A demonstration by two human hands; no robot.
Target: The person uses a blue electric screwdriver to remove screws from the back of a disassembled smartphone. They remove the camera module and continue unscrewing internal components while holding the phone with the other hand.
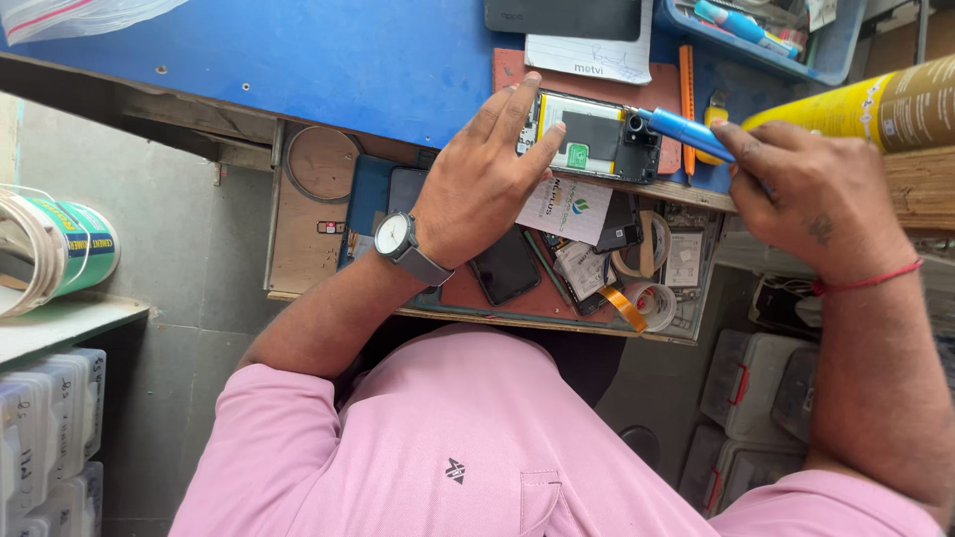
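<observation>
One opened phone, back cover off, under left fingers; right fingers gripping blue screwdriver.

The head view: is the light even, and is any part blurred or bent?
Head view: soft even daylight, faint shadows; opened phone, left hand and right hand with the blue screwdriver are sharp; the yellow can looks slightly soft, edges mildly stretched.

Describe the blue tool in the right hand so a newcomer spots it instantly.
Start at the blue workbench; near its front edge lies an opened phone steadied by the left hand. The blue screwdriver touches the phone's right end, gripped by the right hand. Unlike the thin orange tool behind it, it is thick and blue.
</observation>
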